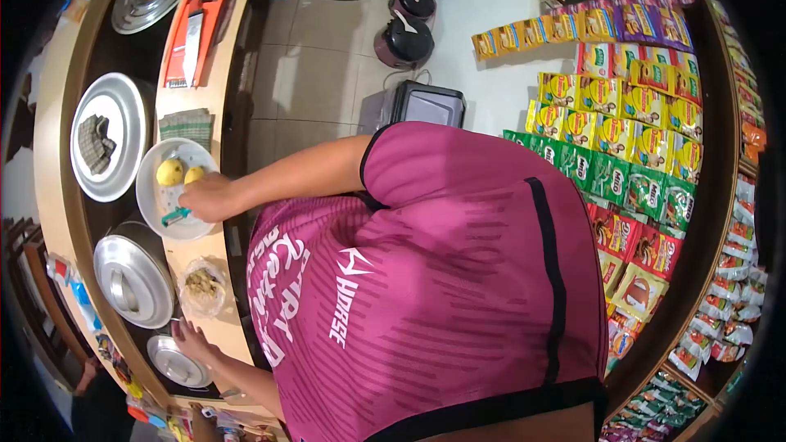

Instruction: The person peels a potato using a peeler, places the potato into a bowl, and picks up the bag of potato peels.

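My right hand reaches into a white bowl on the wooden ledge, its fingers closed on a green peeler whose end they cover. Two yellow, peeled-looking potatoes lie in the bowl: one potato in the open, the other potato right beside my fingers. Small dark bits speckle the bowl's bottom. My left hand rests by the ledge near a small lidded pot, fingers apart and holding nothing. Between my hands sits a clear plastic bag of brownish pieces.
An orange slicer with a knife on it and a folded checked cloth lie along the ledge. Large metal pots stand behind it. Hanging sachets fill the right side. Rice cookers sit on the floor.
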`<action>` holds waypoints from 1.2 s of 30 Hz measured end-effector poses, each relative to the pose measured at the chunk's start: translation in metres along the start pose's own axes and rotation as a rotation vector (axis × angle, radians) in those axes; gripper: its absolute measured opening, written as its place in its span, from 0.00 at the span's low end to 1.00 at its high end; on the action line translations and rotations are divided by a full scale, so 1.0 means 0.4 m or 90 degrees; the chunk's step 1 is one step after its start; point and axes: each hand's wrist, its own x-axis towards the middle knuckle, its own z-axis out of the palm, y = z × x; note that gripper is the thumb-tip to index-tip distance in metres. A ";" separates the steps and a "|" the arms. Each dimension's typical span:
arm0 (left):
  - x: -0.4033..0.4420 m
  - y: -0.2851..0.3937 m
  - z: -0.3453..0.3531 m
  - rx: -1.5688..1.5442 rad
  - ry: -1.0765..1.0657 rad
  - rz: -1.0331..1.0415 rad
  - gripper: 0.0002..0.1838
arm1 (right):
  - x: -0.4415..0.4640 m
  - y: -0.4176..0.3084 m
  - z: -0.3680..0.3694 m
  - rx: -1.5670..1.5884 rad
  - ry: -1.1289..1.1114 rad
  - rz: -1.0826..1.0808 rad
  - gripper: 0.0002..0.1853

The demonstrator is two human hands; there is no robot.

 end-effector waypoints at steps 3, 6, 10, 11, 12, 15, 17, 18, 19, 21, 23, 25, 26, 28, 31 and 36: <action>0.011 -0.099 -0.005 0.069 0.048 0.001 0.32 | 0.018 -0.021 -0.015 -0.101 -0.032 -0.033 0.09; -0.002 -0.102 0.052 0.156 0.106 0.034 0.32 | 0.036 -0.042 0.029 -0.120 -0.050 -0.027 0.11; 0.044 -0.135 0.069 0.198 0.039 0.031 0.30 | 0.056 -0.047 0.104 -0.168 0.001 0.031 0.13; 0.062 -0.155 0.057 0.196 0.033 0.032 0.30 | 0.058 -0.044 0.119 -0.179 0.017 0.035 0.13; 0.106 -0.203 0.028 0.181 -0.001 0.071 0.29 | 0.057 -0.048 0.123 -0.182 0.021 0.039 0.13; 0.068 -0.197 -0.023 0.119 -0.040 0.069 0.25 | 0.058 -0.066 0.119 -0.181 0.048 0.071 0.12; 0.031 -0.200 -0.063 0.051 -0.033 0.019 0.23 | 0.059 -0.076 0.115 -0.221 0.059 0.081 0.13; 0.030 -0.219 -0.090 0.048 -0.041 0.023 0.23 | 0.061 -0.081 0.121 -0.227 0.065 0.084 0.13; 0.028 -0.238 -0.120 0.015 -0.028 -0.002 0.22 | 0.064 -0.089 0.130 -0.257 0.123 0.070 0.12; 0.025 -0.269 -0.158 -0.024 -0.016 -0.030 0.21 | 0.071 -0.126 0.156 -0.293 0.179 0.053 0.11; 0.005 -0.267 -0.187 -0.092 -0.026 -0.086 0.20 | 0.067 -0.196 0.195 -0.249 0.093 -0.073 0.12; -0.033 -0.242 -0.202 -0.115 -0.047 -0.097 0.20 | 0.074 -0.227 0.303 -0.175 0.006 -0.071 0.12; -0.048 -0.227 -0.206 -0.140 -0.063 -0.105 0.20 | 0.077 -0.231 0.357 -0.138 -0.029 -0.048 0.13; -0.063 -0.209 -0.223 -0.147 -0.074 -0.113 0.20 | 0.114 -0.199 0.463 -0.103 -0.040 0.011 0.16; -0.048 -0.235 -0.247 -0.149 -0.101 -0.117 0.20 | 0.116 -0.223 0.487 0.160 0.232 0.281 0.21; -0.057 -0.270 -0.270 -0.158 -0.187 -0.121 0.24 | 0.145 -0.141 0.538 0.008 0.221 0.166 0.17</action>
